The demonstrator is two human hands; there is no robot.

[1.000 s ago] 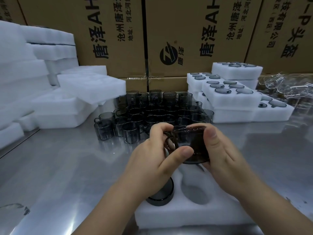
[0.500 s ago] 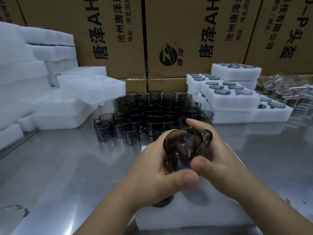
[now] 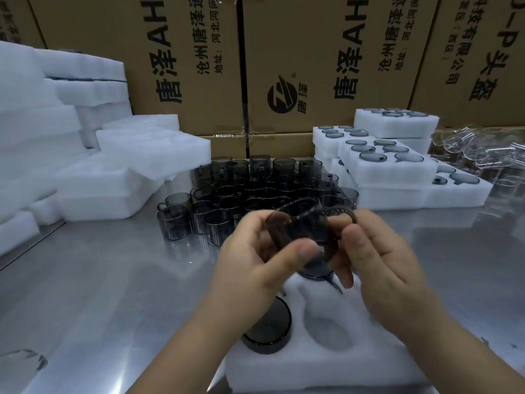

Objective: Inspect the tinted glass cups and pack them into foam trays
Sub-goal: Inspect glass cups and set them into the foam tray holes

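Cup (image 3: 301,226), dark tinted glass with a ring handle, is held in the air between both hands. It is tilted on its side and blurred, above the far end of the tray (image 3: 312,362). Left hand (image 3: 255,260) grips it from the left, fingers (image 3: 301,249) curled round one end and the thumb across the near wall. Right hand (image 3: 395,274) holds the other end, with the thumb raised just beside the handle and a finger curled under the glass; how firmly it pinches I cannot tell.

The white foam tray lies on the desk (image 3: 113,280) right under the hands. A packed cup (image 3: 267,328) sits in its near-left pocket, dark base showing. An open pocket lies just to its right. A second dark cup (image 3: 316,273) shows in a far pocket, partly hidden by the hands.

Behind the hands, loose cups (image 3: 255,189) stand crowded together on the desk. Full trays (image 3: 386,166) are stacked at the right and empty trays (image 3: 85,177) at the left. Clear glassware (image 3: 483,149) lies at the far right. Boxes (image 3: 184,66) with printed lettering stand along the back.
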